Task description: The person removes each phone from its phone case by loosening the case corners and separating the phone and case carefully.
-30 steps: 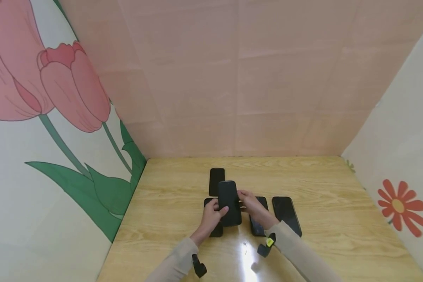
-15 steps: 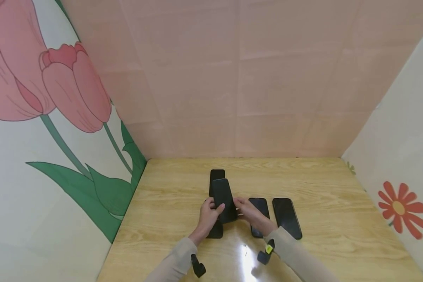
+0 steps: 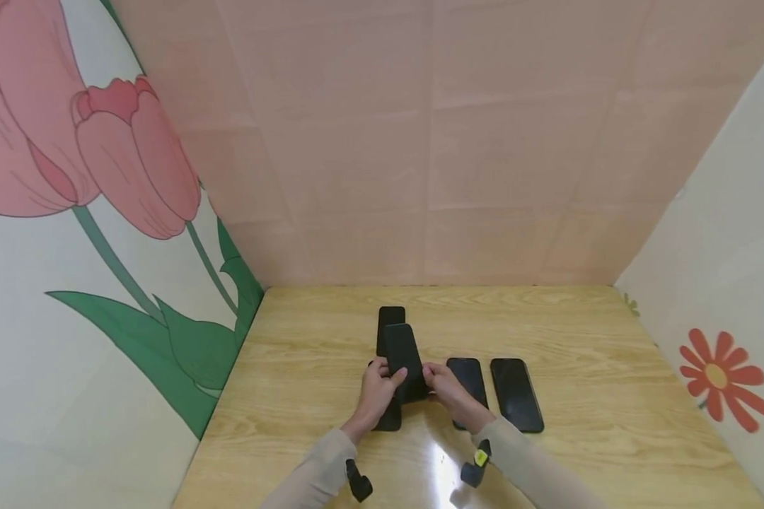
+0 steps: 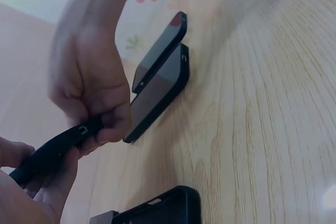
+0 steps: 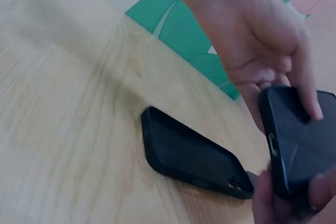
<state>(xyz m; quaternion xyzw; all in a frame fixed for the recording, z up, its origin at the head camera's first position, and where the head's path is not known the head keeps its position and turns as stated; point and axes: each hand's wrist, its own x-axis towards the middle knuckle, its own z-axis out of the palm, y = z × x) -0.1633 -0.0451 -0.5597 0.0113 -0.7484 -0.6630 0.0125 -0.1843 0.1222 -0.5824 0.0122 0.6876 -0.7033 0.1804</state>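
A black phone in a dark case (image 3: 402, 346) is held up over the table between both hands, tilted. My left hand (image 3: 374, 394) grips its left side, the thumb lying across the front. With its fingertips my right hand (image 3: 450, 393) pinches the lower right edge. In the right wrist view the phone's glossy front (image 5: 307, 140) shows. Below it an open black phone case (image 5: 189, 153) lies on the table, hollow side up; in the head view the left hand and phone partly cover this case (image 3: 390, 418). Behind stands out a flat black phone-shaped piece (image 3: 390, 329), partly covered.
Two dark phones, a nearer-to-hand one (image 3: 467, 385) and another (image 3: 517, 394), lie side by side at the right. The wooden table (image 3: 605, 367) meets a pink back wall (image 3: 516, 177) and printed side walls. Light glares on the table's front.
The held phone has shifted left and leaned over, and my right hand has followed it leftward. Over the last half second, the right fingers have moved slightly down its edge. The other phones stay put.
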